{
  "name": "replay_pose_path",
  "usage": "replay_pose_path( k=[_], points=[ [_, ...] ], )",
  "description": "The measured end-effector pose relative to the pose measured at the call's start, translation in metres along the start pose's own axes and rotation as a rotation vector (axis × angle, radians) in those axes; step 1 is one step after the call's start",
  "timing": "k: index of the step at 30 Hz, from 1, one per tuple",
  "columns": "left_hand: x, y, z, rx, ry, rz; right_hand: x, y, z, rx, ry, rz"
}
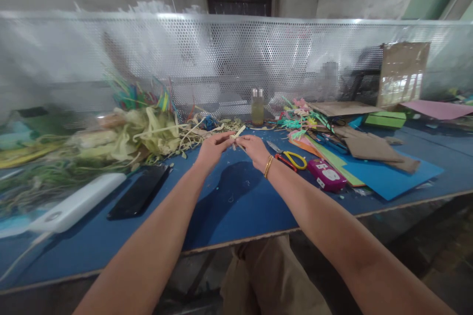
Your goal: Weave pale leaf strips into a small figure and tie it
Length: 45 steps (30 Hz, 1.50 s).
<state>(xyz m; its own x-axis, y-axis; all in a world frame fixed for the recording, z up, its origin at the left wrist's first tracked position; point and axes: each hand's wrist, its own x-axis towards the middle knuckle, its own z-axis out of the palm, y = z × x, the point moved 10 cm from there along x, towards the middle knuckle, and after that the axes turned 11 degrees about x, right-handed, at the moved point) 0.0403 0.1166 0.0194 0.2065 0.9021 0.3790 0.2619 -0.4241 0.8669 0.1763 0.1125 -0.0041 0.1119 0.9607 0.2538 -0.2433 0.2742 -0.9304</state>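
Note:
My left hand point(215, 150) and my right hand point(255, 149) meet over the middle of the blue table. Between their fingertips is a narrow pale yellow-green strip point(240, 132), its upper end sticking up to the right. Fingers of both hands are closed on it in a pinch; the lower part is mostly hidden by them. A gold bracelet point(268, 166) circles my right wrist. Just right of that wrist lie scissors with yellow handles point(295, 159) and a red-handled tool point(285, 161), partly covered by my forearm.
Pale leafy strips point(155, 128) are heaped left, behind a black phone point(140, 192) and a white power strip-like bar point(81, 202). A purple case point(326, 175), coloured paper point(397, 172) and cardboard point(369, 145) lie right. A bottle point(257, 108) stands before the perforated metal panel point(229, 59).

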Motion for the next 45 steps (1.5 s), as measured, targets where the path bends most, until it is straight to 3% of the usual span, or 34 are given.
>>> replay_pose_path(
  k=[7,14,20,28,32,37,45],
  points=[
    [-0.001,-0.004,-0.002,0.041,0.008,-0.040,0.002,-0.001,0.001,-0.099,-0.023,-0.053],
    [0.000,-0.002,-0.006,0.027,0.057,-0.027,-0.002,-0.016,0.001,-0.423,-0.036,-0.144],
    [-0.002,-0.009,-0.016,-0.096,0.175,-0.092,-0.002,-0.016,-0.001,-0.319,-0.002,-0.179],
    [-0.004,-0.013,-0.023,-0.105,0.234,-0.128,-0.025,-0.049,0.021,-0.713,-0.061,-0.443],
    [-0.002,-0.015,-0.024,-0.121,0.237,-0.136,-0.034,-0.061,0.032,-0.852,-0.091,-0.531],
    [0.000,-0.020,-0.023,-0.206,0.222,-0.164,-0.039,-0.066,0.040,-0.850,-0.175,-0.591],
    [-0.001,-0.022,-0.011,-0.246,0.108,-0.210,-0.036,-0.072,0.031,-0.945,-0.096,-0.622]
  ],
)
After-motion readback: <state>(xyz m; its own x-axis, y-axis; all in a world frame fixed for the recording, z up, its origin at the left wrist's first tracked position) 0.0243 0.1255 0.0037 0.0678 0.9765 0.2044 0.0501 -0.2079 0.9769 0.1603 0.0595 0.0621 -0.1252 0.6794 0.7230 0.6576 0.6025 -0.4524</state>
